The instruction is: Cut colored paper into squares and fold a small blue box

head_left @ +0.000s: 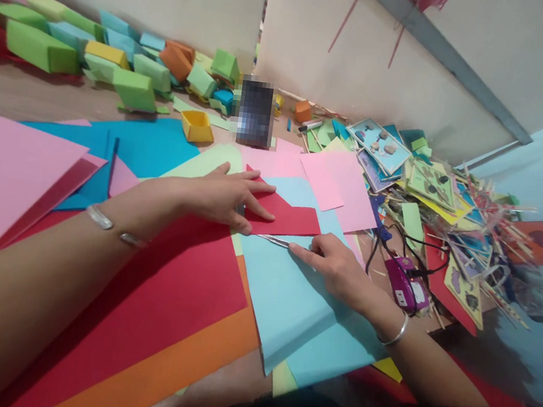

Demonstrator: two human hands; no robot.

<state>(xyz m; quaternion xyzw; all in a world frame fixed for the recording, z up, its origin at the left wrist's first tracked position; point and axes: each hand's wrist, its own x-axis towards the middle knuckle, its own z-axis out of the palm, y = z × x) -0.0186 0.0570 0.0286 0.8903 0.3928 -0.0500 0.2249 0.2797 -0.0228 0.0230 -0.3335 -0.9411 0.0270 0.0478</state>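
While the left hand [230, 198], spread, is pressing down red paper [294, 221], the right hand [340, 271], curled, is gripping a silver tool [274, 240] (scissors, perhaps) whose long axis is pointing leftward.

Tabletop [217, 378]: brown, bare in patches at the back and the near edge; along the back, row of folded paper boxes [134, 89] in several colours; yellow box [196, 126], open-topped, in front of them; layered sheets mid-surface, red sheet [153, 281] over orange sheet [194, 352], pale blue sheet [284, 297] alongside; purple socket block [403, 282] to the right, near heap of sticks and cards [435, 185].
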